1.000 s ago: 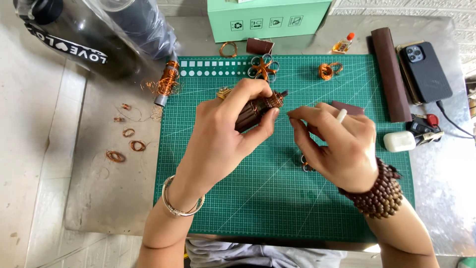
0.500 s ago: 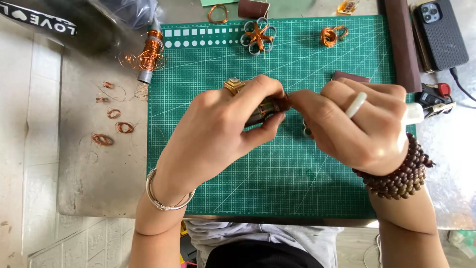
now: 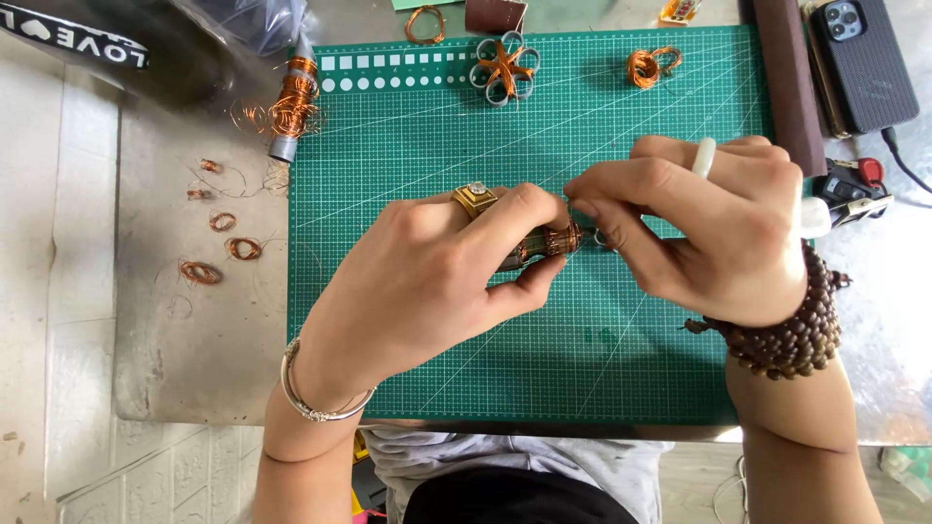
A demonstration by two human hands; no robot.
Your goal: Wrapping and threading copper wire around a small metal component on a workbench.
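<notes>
Spread across the frame's centre: green gridded cutting mat (image 3: 437, 146) on a grey metal table (image 3: 184, 359). Above mid-mat, left hand (image 3: 427, 281), fingers curled shut around a small copper-wrapped cylindrical piece (image 3: 546, 245). Right hand (image 3: 709, 228), just beside, fingertips pinched at the piece's end; whatever is pinched too fine to tell. Upper left, spool of copper wire (image 3: 291, 102); left edge, small copper wire rings (image 3: 223, 247).

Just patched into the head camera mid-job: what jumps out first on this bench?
Two hands meet at the middle of the green cutting mat, the left hand pinching a small copper-wrapped piece that the right hand fingers at its tip. A copper wire spool lies at the mat's upper left edge, with small wire rings scattered on the grey surface beside it.
</notes>
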